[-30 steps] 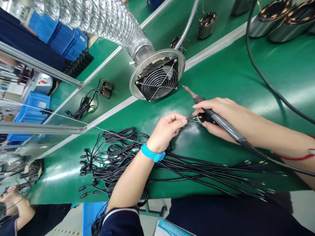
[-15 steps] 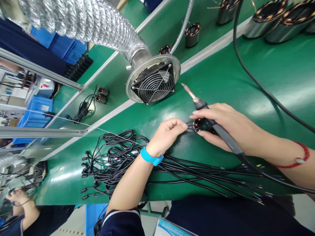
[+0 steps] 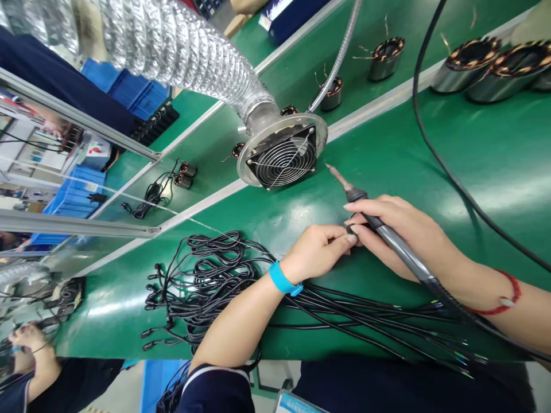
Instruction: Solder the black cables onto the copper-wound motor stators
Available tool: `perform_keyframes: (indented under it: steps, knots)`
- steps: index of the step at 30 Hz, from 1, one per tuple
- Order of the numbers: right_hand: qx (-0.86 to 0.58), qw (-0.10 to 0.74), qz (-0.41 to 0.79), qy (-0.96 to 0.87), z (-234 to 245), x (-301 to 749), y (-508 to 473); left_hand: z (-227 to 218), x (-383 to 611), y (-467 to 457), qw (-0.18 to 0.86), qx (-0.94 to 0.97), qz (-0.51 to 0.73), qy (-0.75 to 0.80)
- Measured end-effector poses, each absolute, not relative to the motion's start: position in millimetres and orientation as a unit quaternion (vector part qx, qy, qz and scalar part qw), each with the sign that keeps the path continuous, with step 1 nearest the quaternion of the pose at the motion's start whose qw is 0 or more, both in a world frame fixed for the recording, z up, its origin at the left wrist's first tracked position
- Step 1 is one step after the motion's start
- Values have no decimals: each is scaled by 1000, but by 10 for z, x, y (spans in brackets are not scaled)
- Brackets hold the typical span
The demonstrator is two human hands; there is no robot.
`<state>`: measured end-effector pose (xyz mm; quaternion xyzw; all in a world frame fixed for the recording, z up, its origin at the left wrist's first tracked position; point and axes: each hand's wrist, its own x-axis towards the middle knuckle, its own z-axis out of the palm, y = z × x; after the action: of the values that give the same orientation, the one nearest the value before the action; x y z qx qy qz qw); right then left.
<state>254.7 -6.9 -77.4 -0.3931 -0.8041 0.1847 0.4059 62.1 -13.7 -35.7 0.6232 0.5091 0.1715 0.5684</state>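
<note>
A soldering iron (image 3: 394, 244) lies through my right hand (image 3: 413, 235), its grip wrapped by the fingers and its bare tip pointing up and left toward the fan. My left hand (image 3: 325, 246), with a blue band at the wrist, is closed in a pinch. Its fingertips meet those of my right hand around a small dark piece (image 3: 352, 229). Most of that piece is hidden by the fingers, so its kind does not show. Below my left forearm, a bundle of black cables (image 3: 215, 281) lies on the green bench, with stripped coloured ends fanned to the right.
A fan hood (image 3: 282, 158) on a silver flexible duct (image 3: 206, 63) hangs just beyond my hands. Several copper-wound stators (image 3: 385, 60) stand along the back. The black cord (image 3: 456, 183) loops down at the right. Another person's hands (image 3: 32, 338) work at the far left.
My hands have come together. The wound ring that showed between them is now covered by fingers. The soldering iron stays in my right hand, and the view has shifted slightly.
</note>
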Motion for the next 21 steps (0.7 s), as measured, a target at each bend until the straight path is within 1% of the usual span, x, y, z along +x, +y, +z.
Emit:
perform_keyframes:
  steps: [4, 8, 11, 13, 15, 18, 21]
  knots:
    - [-387, 429, 155, -801, -692, 2563, -64, -317, 584, -125, 401, 721, 237, 512]
    - [-381, 455, 95, -799, -600, 2717, -55, -142, 321, -50, 317, 783, 273, 460]
    - [-380, 462, 93, -796, -584, 2817, -26, -2, -14, 57, 258, 755, 252, 547]
    - [-370, 459, 117, -799, -601, 2851, -20, 58, -284, 150, 226, 701, 205, 644]
    - [-364, 439, 149, -808, -632, 2868, -53, 78, -567, 253, 206, 630, 170, 729]
    - [-362, 404, 183, -820, -683, 2884, -184, 34, -965, 408, 173, 561, 179, 789]
    - [-389, 407, 190, -804, -724, 2901, -328, -40, -1280, 539, 129, 512, 217, 821]
